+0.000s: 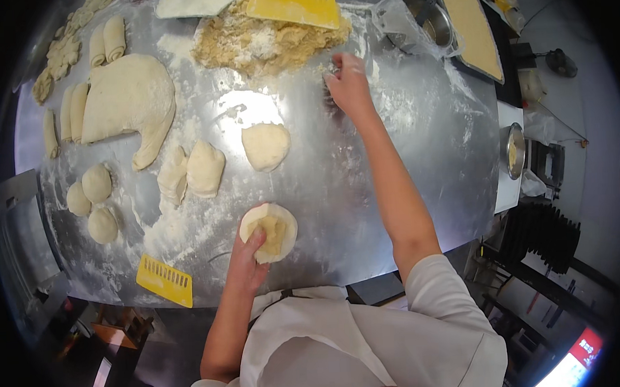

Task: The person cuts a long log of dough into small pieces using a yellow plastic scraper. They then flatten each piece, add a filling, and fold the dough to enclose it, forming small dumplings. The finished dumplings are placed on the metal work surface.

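My left hand (247, 255) holds a flat round of pale dough, its thumb pressing on a lump of yellowish filling (274, 234) in the middle. The dough wrapper (290, 229) shows as a white rim around that filling. Farther off, my right hand (351, 84) is stretched out low over the metal table, its fingers curved and the thumb apart from them; nothing shows between them. Just left of it lies a big crumbly tan mass (269, 46), dusted with flour. A flattened dough piece (266, 146) rests beyond my left hand.
Two dough lumps (205, 168), several dough balls (96, 183), a large dough sheet (129, 94) and rolled pieces (114, 38) lie leftward. Yellow scrapers (164, 280) are at the front edge and on the tan mass. A metal pot (433, 23) and tray (470, 27) stand far right.
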Action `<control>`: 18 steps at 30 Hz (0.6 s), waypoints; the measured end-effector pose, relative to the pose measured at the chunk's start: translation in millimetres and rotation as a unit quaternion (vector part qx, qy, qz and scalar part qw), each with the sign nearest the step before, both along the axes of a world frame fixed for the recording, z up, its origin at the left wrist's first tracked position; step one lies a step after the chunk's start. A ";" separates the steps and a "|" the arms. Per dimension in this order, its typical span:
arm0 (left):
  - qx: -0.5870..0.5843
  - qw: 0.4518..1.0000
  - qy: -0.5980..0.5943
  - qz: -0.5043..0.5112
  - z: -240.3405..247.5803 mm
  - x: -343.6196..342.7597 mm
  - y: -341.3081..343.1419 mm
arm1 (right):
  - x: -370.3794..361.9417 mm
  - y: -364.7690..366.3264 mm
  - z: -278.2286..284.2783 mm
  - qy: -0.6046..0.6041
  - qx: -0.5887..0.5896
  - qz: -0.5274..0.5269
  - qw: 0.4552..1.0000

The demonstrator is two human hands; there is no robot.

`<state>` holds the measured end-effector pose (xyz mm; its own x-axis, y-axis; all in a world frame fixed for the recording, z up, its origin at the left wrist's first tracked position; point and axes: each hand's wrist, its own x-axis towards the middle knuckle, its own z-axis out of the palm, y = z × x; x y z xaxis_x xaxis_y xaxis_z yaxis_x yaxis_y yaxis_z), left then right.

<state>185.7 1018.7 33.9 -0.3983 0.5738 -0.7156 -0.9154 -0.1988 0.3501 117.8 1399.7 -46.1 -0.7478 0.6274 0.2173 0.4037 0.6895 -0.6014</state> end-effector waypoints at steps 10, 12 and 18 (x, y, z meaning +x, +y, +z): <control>0.013 1.000 0.016 -0.002 2.2 -4.7 -1.0 | -35.9 -68.1 40.2 -0.043 -0.198 0.020 0.979; 0.015 1.000 0.023 0.003 2.4 -6.7 -3.9 | -25.3 -71.1 45.3 -0.035 -0.185 -0.018 0.982; -0.011 1.000 0.020 0.015 1.3 -10.4 -5.5 | -49.5 -113.0 23.4 0.035 -0.004 -0.005 0.999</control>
<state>175.3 1013.2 35.2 -0.4444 0.5457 -0.7105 -0.8940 -0.2187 0.3911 68.4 1286.7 -22.7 -0.7251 0.6359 0.2644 0.3667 0.6814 -0.6334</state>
